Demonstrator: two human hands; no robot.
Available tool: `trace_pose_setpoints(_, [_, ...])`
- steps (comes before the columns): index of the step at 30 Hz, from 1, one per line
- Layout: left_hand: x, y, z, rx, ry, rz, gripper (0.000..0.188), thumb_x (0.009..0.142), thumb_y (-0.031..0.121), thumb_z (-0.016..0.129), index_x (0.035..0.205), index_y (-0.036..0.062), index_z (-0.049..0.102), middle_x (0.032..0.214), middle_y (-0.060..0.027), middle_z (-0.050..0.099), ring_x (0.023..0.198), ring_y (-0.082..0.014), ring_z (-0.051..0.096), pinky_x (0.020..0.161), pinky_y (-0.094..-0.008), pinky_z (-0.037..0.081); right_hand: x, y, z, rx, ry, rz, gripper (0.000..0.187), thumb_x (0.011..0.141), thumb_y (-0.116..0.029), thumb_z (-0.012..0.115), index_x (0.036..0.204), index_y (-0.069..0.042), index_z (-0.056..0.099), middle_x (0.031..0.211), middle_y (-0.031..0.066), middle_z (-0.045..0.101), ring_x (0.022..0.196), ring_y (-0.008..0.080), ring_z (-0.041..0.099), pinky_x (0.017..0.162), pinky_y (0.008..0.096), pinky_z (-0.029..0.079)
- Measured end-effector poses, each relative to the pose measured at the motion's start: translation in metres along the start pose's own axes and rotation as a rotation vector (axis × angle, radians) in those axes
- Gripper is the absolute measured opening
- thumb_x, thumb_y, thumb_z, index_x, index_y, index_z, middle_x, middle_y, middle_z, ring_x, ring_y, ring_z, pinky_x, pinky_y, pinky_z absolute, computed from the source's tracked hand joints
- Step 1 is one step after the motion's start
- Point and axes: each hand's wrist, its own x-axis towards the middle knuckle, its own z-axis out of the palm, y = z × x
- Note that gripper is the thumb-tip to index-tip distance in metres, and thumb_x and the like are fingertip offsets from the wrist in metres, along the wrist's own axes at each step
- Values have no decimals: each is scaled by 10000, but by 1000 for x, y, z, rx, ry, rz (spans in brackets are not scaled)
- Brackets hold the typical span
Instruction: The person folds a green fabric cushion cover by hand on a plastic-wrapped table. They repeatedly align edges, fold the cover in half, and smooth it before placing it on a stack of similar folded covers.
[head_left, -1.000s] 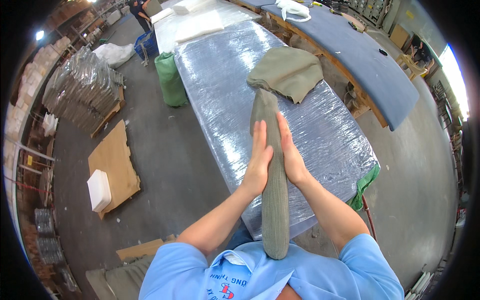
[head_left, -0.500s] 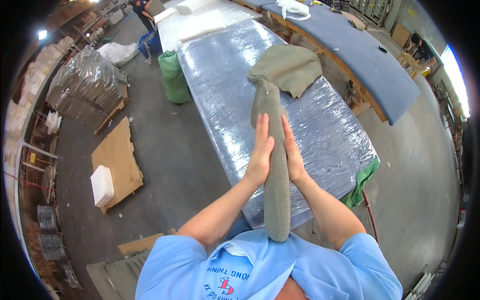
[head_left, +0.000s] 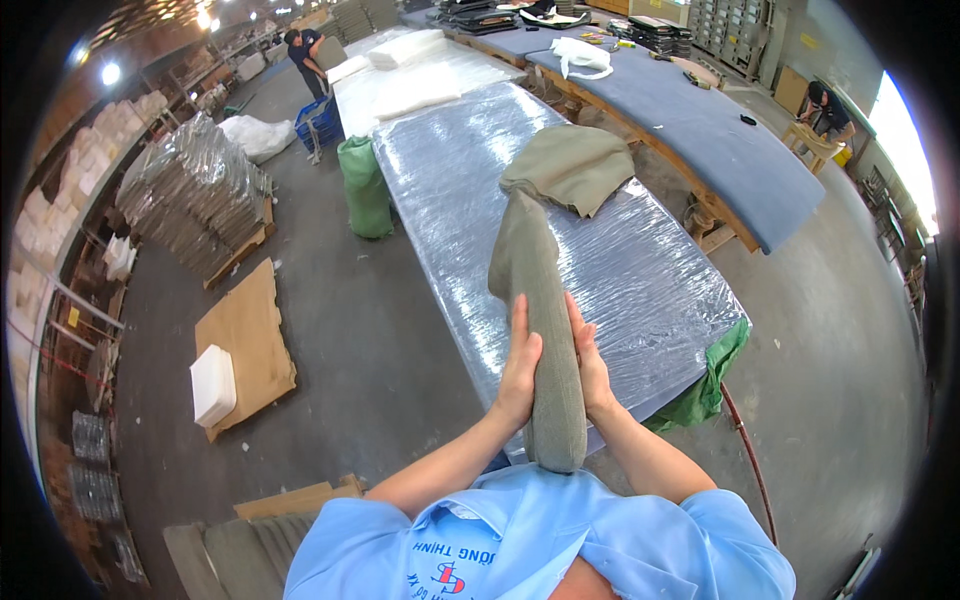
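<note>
A long grey-green fabric cushion [head_left: 557, 385] stands on its edge in front of me, its near end against my shirt. My left hand [head_left: 519, 375] presses flat on its left face, fingers straight and pointing away. On the opposite face, my right hand [head_left: 592, 372] presses with its thumb raised, so the cushion is held between both palms. Loose cover fabric hangs slack at the cushion's far end. Just beyond lies a grey-green fabric piece [head_left: 572, 165], spread on the plastic-wrapped table [head_left: 640, 290].
Green cloth [head_left: 712, 385] hangs at the table's near right corner, by a red hose [head_left: 742, 430]. A blue-covered table [head_left: 740, 165] runs along the right. On the left floor are cardboard [head_left: 255, 345], white foam [head_left: 212, 385] and a wrapped stack [head_left: 195, 190]. Two people work farther off.
My hands have come a little nearer to my body along the cushion. The cushion's far part has shifted slightly left, and the view has tilted up, showing more of the background.
</note>
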Motion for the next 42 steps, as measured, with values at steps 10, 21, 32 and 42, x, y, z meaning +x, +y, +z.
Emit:
trace_pose_setpoints(10, [-16,12,-32,-37,-110,-56,697,1112,311,349,1700,127,23,1764,-117,36,1615,-264,88,1294,-381,143,-16,17,38,-51,170,-83,904,1063,-708,263,1678,-54,154,1708,159,238,1581,289,222,1285,422,199])
trace_pose_setpoints(21, [-20,36,-47,-86,-140,-161,721,1108,222,361,1694,119,-47,1714,-186,179,1548,-269,273,1242,-374,273,-10,1,71,-222,172,-38,844,1076,-694,179,1674,-99,214,1737,148,156,1618,305,90,1303,442,106])
trace_pose_setpoints(32, [-20,27,-50,218,-69,-87,769,1113,276,419,1671,20,-44,1726,-194,116,1575,-284,207,1253,-382,257,-13,25,72,-436,183,-206,941,1044,-745,209,1672,-45,172,1726,194,165,1613,344,116,1297,451,118])
trace_pose_setpoints(42, [37,47,-65,-20,-103,-59,709,1140,439,316,1681,42,83,1752,-163,57,1611,-277,78,1293,-412,123,61,1,60,-196,161,-71,855,1087,-676,172,1664,-46,207,1714,186,210,1603,326,152,1298,431,135])
